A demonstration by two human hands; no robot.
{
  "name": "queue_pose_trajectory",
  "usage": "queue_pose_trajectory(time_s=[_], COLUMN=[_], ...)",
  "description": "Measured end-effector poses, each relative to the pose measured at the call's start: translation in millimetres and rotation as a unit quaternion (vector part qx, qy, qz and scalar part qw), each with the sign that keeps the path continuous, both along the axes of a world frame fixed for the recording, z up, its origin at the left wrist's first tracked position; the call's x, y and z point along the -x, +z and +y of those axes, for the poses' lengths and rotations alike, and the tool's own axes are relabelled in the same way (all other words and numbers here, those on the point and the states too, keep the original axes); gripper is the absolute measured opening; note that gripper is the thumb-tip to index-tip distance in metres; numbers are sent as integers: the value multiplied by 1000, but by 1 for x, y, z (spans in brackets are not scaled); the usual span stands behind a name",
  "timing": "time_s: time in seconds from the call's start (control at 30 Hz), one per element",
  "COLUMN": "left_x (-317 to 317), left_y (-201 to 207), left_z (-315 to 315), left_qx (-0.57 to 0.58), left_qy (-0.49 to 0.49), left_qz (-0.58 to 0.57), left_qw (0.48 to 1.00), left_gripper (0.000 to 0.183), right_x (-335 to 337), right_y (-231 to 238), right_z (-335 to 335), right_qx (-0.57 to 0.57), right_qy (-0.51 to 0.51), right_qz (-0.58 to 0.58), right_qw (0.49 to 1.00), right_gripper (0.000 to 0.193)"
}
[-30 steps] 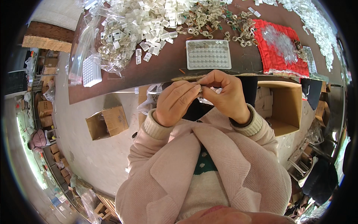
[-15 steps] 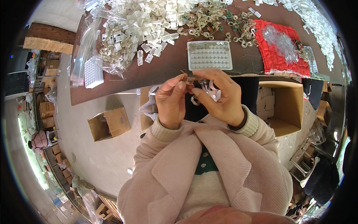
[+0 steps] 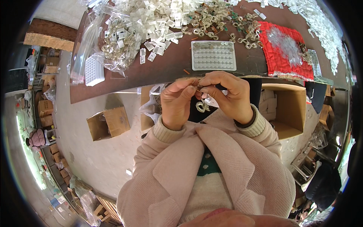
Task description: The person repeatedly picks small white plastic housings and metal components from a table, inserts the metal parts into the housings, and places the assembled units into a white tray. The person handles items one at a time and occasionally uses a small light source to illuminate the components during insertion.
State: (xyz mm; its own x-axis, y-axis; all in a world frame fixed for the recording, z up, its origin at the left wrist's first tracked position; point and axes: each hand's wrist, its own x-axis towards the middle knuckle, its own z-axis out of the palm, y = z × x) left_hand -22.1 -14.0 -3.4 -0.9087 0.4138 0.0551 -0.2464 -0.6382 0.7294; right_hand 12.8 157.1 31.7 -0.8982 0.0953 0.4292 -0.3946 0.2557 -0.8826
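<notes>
My left hand (image 3: 177, 101) and my right hand (image 3: 229, 97) meet just in front of the table's near edge. Both are closed in a pinch, thumb against fingers, on the thin wire end of a coiled clear cable (image 3: 202, 107). The small loop of that cable hangs below the fingertips. The end between my fingers is too small and too covered to make out. Behind my right thumb a pale, shiny patch shows, partly hidden. On the table edge, above my left fingers, lies a short orange-brown strip (image 3: 186, 71).
Across the table lie a heap of white plastic housings (image 3: 166, 19), many coiled cables (image 3: 208, 22), a white tray (image 3: 213, 56) with small round discs and a red quilted cloth (image 3: 272, 56) bearing clear pieces. Stacked white trays (image 3: 94, 72) stand left. Cardboard boxes (image 3: 118, 122) sit below.
My right fingers have drawn together into a pinch beside the left fingertips. The coiled cable now hangs lower and more in sight below my hands.
</notes>
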Motion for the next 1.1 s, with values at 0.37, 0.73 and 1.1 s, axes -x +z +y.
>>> queue_pose_trajectory(time_s=[0.37,0.73,1.1], left_x=[0,2,110], left_y=[-7,-13,-27], left_z=[6,11,-44], left_qx=[13,45,705], left_qy=[66,81,343], left_qz=[-22,-54,427], left_qw=[997,994,450], left_gripper=[19,17,23], right_x=[-5,13,5], right_y=[6,-17,-18], right_z=[-8,-20,0], right_qx=[63,-261,180], right_qy=[6,-112,86], right_qz=[-71,127,-235], right_qw=[995,950,951], right_gripper=[31,27,17])
